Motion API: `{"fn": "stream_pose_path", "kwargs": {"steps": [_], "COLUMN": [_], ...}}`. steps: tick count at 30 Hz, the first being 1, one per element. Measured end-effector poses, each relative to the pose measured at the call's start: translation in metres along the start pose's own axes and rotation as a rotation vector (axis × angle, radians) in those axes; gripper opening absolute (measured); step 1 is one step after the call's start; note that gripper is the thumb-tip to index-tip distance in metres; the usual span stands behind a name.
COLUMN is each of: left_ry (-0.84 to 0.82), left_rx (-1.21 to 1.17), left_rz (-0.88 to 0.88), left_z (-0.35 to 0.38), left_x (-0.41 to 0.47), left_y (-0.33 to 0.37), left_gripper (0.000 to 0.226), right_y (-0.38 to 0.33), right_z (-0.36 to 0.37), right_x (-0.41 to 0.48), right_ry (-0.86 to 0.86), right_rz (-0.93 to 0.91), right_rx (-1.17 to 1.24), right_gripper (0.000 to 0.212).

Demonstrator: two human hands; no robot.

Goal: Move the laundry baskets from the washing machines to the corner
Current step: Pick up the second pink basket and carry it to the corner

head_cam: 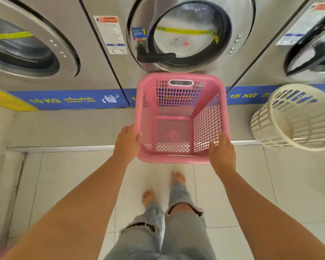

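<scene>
An empty pink square laundry basket (179,94) with mesh walls is held in front of the middle washing machine (188,32). My left hand (127,142) grips its left rim and my right hand (221,150) grips its right rim near the corner closest to me. The basket appears lifted off the raised step. A white round slatted basket (293,117) stands empty on the step at the right, below the right-hand washer.
Three steel front-loading washers line the wall, their doors closed, above a blue strip (68,99) marked 10 KG and 15 KG. A raised tiled step (64,126) runs along their base. My bare feet (179,178) stand on pale floor tiles below the basket.
</scene>
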State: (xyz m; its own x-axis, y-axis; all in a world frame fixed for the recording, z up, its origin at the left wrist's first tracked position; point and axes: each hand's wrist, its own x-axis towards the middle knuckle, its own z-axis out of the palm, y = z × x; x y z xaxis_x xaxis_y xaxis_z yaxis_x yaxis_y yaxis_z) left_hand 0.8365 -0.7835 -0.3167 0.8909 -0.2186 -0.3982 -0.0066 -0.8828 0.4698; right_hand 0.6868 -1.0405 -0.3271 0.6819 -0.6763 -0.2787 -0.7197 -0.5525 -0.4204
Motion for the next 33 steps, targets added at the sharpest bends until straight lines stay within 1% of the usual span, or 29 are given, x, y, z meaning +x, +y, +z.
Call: {"fn": "stream_pose_path", "kwargs": {"steps": [6,10,13,17,19,21,24,29,33], "left_ry": [0.035,0.003,-0.005,-0.01,0.002,0.032,0.052,0.126,0.162], "left_rx": [-0.045,0.015,0.037,0.035,0.053,0.082,0.103,0.088,0.045], "left_rz": [-0.11,-0.202,-0.209,-0.215,-0.219,-0.158,-0.067,-0.123,-0.153], "left_z": [0.024,0.048,0.061,0.073,0.076,0.073,0.072,0.076,0.08], "left_x": [0.046,0.074,0.095,0.123,0.137,0.145,0.158,0.152,0.117], "left_y": [0.011,0.016,0.018,0.012,0.006,-0.002,-0.005,0.004,-0.002], "left_gripper": [0.052,0.057,0.058,0.06,0.058,0.057,0.061,0.06,0.06], "right_y": [0.011,0.022,0.03,0.043,0.05,0.054,0.061,0.062,0.061], "right_z": [0.001,0.006,0.013,0.024,0.031,0.034,0.042,0.042,0.03], "right_x": [0.077,0.123,0.15,0.177,0.188,0.191,0.193,0.191,0.184], "right_ry": [-0.084,-0.121,-0.14,-0.168,-0.177,-0.163,-0.132,-0.138,-0.168], "right_rz": [-0.031,-0.006,-0.008,-0.038,-0.044,-0.099,-0.159,-0.133,-0.188], "right_rx": [-0.024,-0.093,-0.102,-0.041,-0.006,0.004,0.023,0.033,0.015], "right_gripper": [0.055,0.062,0.064,0.064,0.065,0.066,0.067,0.069,0.067]}}
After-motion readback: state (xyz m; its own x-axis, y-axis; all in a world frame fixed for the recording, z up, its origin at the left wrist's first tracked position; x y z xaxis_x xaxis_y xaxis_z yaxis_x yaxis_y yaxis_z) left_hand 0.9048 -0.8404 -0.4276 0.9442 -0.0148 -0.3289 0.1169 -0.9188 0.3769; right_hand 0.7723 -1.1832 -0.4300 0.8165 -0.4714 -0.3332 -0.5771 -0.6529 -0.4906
